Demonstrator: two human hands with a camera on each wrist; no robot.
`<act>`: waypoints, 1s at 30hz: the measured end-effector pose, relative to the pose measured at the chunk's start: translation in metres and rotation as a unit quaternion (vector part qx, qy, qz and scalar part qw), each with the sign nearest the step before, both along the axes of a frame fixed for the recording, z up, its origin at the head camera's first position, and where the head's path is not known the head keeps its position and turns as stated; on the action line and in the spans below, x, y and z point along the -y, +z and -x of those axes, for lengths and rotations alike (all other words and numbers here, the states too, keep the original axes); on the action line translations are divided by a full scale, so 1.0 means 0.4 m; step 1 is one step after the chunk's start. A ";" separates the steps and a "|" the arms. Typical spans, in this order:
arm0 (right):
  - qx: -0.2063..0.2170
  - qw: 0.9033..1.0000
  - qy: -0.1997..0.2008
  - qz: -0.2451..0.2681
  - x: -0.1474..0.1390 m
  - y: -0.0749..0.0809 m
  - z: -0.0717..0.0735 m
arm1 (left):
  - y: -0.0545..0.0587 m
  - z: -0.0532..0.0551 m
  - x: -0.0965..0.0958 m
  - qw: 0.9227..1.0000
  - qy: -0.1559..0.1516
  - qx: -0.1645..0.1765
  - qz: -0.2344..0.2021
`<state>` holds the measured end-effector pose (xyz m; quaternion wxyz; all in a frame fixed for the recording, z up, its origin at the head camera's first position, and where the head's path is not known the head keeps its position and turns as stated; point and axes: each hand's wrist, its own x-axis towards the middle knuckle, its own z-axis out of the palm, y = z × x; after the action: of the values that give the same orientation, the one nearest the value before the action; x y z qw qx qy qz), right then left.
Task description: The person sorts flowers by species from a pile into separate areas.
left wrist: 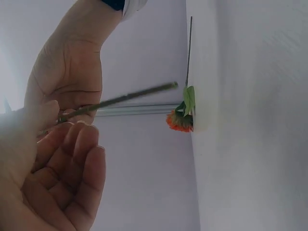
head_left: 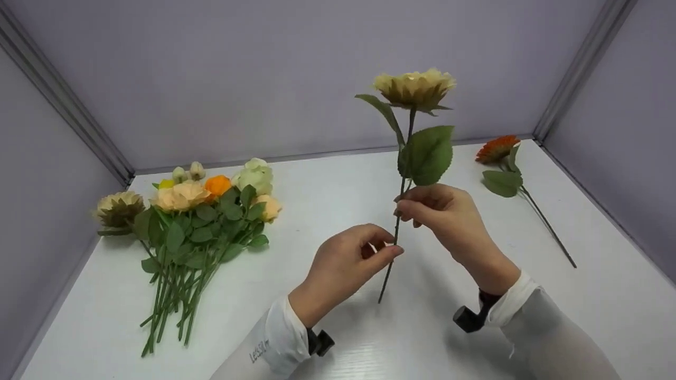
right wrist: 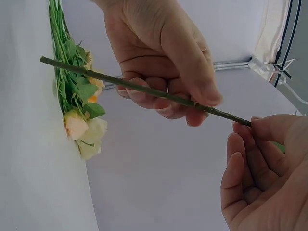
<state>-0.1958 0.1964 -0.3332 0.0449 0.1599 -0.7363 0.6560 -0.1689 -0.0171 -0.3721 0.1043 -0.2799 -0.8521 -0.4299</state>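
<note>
A pale yellow flower [head_left: 414, 87] with two visible green leaves stands nearly upright above the white table, its stem leaning slightly. My right hand [head_left: 454, 221] pinches the stem between thumb and fingertips, just below the large leaf. Lower down, my left hand [head_left: 343, 261] has thumb and index finger on the same stem [right wrist: 144, 90]. The cut end of the stem pokes out below the left hand, and in the left wrist view it shows in the air. The bloom lies outside both wrist views.
On the left of the white table [head_left: 327, 190] lies a bunch of peach, orange and cream flowers [head_left: 182, 198] with green stems. Beside it is a beige flower [head_left: 120, 208]. An orange-red flower [head_left: 496, 149] lies at the right. Pale panels [head_left: 237, 79] enclose the back and sides.
</note>
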 end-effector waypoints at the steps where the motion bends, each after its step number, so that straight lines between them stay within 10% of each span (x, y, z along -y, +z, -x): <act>1: -0.006 1.000 -0.004 0.001 -0.007 0.002 0.005 | 0.002 0.002 0.004 1.000 0.002 -0.012 0.014; 5: -0.025 0.999 -0.027 -0.004 -0.057 0.016 0.030 | 0.012 0.026 0.044 0.991 0.028 -0.102 0.084; 11: -0.041 0.988 -0.103 -0.111 -0.182 0.055 0.050 | 0.049 0.074 0.155 0.955 0.126 -0.218 0.158; 15: -0.019 0.959 -0.187 -0.213 -0.278 0.065 0.055 | 0.069 0.090 0.220 0.953 0.165 -0.201 0.159; 19: 0.006 0.911 -0.252 -0.327 -0.372 0.047 0.067 | 0.073 0.098 0.254 0.954 0.176 -0.171 0.171; 23: 0.008 0.873 -0.264 -0.409 -0.444 0.013 0.089 | 0.063 0.109 0.268 0.952 0.180 -0.132 0.211; 30: -0.004 0.838 -0.255 -0.482 -0.502 -0.047 0.124 | 0.039 0.126 0.267 0.954 0.167 -0.077 0.237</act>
<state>-0.2455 0.3971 -0.3522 0.1308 -0.0294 -0.9740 0.1826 -0.2193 -0.1238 -0.3565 0.1701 -0.1825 -0.9534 -0.1695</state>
